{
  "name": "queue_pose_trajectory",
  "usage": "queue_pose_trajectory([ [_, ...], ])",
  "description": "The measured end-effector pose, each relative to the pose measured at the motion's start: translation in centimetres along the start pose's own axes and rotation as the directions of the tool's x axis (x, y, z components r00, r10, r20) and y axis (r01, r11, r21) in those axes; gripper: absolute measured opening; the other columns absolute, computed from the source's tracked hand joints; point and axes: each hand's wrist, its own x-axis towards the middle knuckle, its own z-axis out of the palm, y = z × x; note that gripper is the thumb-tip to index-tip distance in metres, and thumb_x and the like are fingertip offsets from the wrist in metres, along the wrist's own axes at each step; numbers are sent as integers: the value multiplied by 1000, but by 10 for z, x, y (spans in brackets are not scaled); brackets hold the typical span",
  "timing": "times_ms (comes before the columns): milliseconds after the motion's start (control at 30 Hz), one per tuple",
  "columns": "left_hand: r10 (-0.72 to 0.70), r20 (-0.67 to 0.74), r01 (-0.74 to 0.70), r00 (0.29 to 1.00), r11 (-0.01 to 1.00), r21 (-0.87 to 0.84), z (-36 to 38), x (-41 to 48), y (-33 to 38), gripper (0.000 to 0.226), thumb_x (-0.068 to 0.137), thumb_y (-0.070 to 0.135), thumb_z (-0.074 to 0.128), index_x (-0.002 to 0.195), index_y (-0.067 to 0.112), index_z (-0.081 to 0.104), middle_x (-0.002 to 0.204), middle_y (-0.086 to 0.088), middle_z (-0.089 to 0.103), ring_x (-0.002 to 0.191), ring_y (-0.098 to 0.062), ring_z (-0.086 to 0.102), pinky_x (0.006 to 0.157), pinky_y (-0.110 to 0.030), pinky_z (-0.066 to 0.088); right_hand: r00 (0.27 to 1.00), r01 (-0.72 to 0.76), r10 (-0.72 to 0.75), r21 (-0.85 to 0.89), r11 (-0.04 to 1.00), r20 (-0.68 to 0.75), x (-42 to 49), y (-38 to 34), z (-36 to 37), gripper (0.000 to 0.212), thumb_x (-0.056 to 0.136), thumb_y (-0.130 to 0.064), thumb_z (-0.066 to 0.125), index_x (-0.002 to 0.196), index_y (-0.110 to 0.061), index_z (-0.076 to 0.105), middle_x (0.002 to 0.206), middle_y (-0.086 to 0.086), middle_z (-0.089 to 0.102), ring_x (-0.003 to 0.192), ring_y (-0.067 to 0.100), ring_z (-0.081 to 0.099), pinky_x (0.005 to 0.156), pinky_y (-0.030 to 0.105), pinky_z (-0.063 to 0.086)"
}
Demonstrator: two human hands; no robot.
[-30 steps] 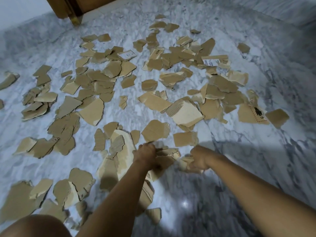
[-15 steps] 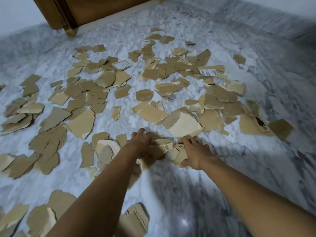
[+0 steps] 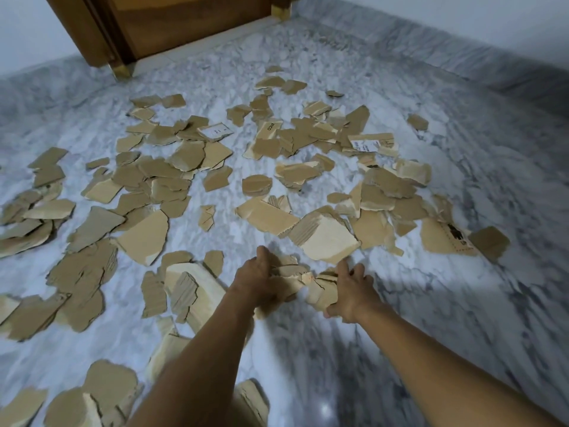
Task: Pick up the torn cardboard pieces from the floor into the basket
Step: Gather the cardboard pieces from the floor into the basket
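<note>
Torn brown cardboard pieces lie scattered across the marble floor (image 3: 462,303). Both my arms reach forward at the centre. My left hand (image 3: 255,280) grips a bunch of cardboard pieces (image 3: 291,272) from the left side. My right hand (image 3: 349,292) holds more stacked pieces (image 3: 321,292) from the right, thumb underneath and fingers spread over the top. The two bunches meet between my hands, just above the floor. A large pale piece (image 3: 326,238) lies just beyond them. No basket is in view.
A wooden door and frame (image 3: 172,26) stand at the far end, with a brass-tipped post (image 3: 123,69). A marble skirting (image 3: 462,60) runs along the right wall. Dense cardboard litter (image 3: 101,229) covers the left and far floor; bare marble lies to the right.
Both hands have gathered the pieces closer together and lifted a little forward. The camera has tilted up, showing more of the door.
</note>
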Motion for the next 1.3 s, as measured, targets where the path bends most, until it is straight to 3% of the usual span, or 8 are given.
queue_pose_trajectory([
  [200,-69,-10,70,998,990,121,3,5,-2,49,85,36,68,117,16,38,111,-9,62,102,-29,60,75,-33,40,991,-73,69,40,996,111,5,4,-5,120,66,-45,90,153,-15,12,149,19,25,136,38,32,102,44,43],
  [400,-95,-7,95,995,986,139,5,11,-3,49,85,36,68,118,15,38,111,-12,61,99,-30,62,73,-32,40,946,143,-137,2,990,293,17,12,-44,95,81,-32,82,156,-18,26,151,8,42,130,29,50,100,35,49],
  [500,-111,-11,111,994,985,130,7,10,0,47,86,36,66,118,14,39,112,-12,61,100,-31,61,73,-32,39,957,180,-189,58,982,221,42,3,-101,92,87,-29,78,157,-15,21,153,10,40,129,31,52,99,38,52],
  [633,-146,-28,149,989,982,118,10,8,-1,45,86,30,65,118,17,37,113,-11,62,98,-29,61,73,-32,42,945,218,-205,-23,976,256,85,-27,-134,89,83,-32,81,155,-20,30,138,9,50,100,29,66,76,40,60],
  [833,-200,-46,205,979,969,139,16,8,-1,49,83,21,69,119,14,36,114,-10,61,102,-30,60,74,-33,40,960,278,-247,-341,898,132,126,-43,-100,104,65,-62,82,146,-19,32,150,5,25,144,33,20,109,50,35],
  [1033,-222,-21,223,975,967,123,12,6,-2,55,79,24,74,118,17,37,113,-9,60,97,-27,60,72,-32,43,952,302,-302,-323,897,52,109,-41,-95,99,53,-67,87,128,-16,47,133,9,45,127,32,43,87,42,41],
  [1133,-191,-14,191,982,978,79,9,2,-1,44,80,30,74,108,22,41,104,-4,60,88,-20,58,67,-26,44,943,331,-327,-193,924,55,98,-30,-91,82,55,-56,92,113,-11,56,122,9,59,104,27,57,71,33,45],
  [1300,-100,99,95,990,994,45,6,1,26,30,84,38,72,98,23,50,94,1,59,85,-17,56,67,-26,40,932,313,-332,143,939,143,76,28,-103,89,53,-48,96,125,-12,57,126,5,61,108,22,58,83,30,50],
])
